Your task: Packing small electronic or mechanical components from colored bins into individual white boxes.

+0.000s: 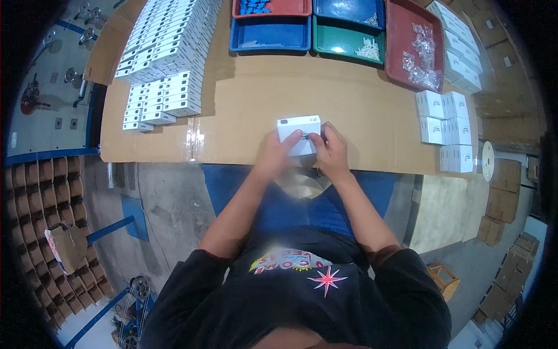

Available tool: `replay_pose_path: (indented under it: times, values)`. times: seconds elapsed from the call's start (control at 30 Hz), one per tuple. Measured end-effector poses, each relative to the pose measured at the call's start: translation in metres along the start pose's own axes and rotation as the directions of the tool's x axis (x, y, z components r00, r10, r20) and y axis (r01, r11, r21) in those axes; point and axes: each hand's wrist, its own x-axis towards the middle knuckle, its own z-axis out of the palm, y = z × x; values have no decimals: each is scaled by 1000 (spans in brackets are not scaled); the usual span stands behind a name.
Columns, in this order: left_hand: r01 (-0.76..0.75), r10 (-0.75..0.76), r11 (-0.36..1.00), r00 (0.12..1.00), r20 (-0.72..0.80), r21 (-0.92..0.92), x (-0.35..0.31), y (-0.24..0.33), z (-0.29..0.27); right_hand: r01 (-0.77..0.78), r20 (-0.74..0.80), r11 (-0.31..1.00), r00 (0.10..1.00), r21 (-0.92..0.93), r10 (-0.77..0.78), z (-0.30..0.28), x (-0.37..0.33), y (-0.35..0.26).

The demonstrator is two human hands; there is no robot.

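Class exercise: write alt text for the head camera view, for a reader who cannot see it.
Seen from above, a seated person's left hand and right hand hold a small white box over a cardboard-covered table. Stacked white boxes sit far left, coloured trays behind.

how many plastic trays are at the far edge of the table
5, though some run out of view at the top: red tray and blue tray far left, second blue tray above a green tray, and a large red tray on the right.
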Motion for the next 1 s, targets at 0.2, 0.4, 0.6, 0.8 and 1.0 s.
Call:
replay_pose_path:
  times: [0.2,0.4,0.6,0.8,1.0]
  values:
    - [41,-39,998,998,41,-47,-2,9,4,-55,-65,989,996,134,64,8,3,1]
    - [30,-28,999,998,60,-34,-5,0,6,18,-140,971,990,240,16,12,0,8]
    - [-11,15,996,999,43,-86,-10,7,13,17,-121,971,993,237,12,11,0,9]
    - [-109,110,991,994,-15,84,-17,18,18,66,-168,973,985,220,-29,8,1,-2]
    - [-83,77,995,992,97,51,-28,47,21,93,-201,978,978,188,-54,9,-1,-6]
